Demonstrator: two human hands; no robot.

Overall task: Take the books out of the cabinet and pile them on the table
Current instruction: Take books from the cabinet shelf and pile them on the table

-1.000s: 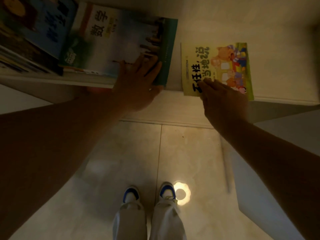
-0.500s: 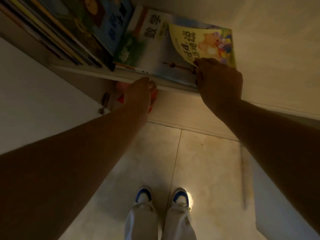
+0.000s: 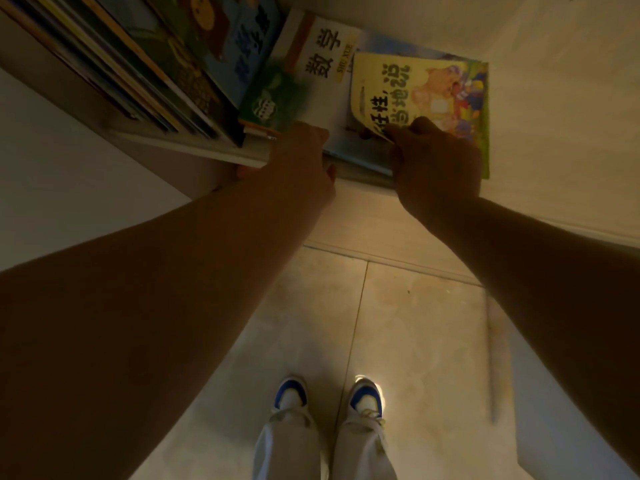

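Observation:
A yellow picture book lies on top of a white and green maths book at the front of the cabinet shelf. My right hand pinches the yellow book's near edge. My left hand grips the maths book's near edge, thumb on top; its fingers are hidden beneath. To the left, a blue book and several more books lean in a row on the shelf.
The cabinet's pale side panel is at left, a pale wall at right. Below me are a tiled floor, my legs and blue-and-white shoes. A white surface edge shows at lower right.
My right hand has carried the yellow book left onto the maths book. My left hand dropped below the shelf edge, then came back up to grip the maths book's near edge.

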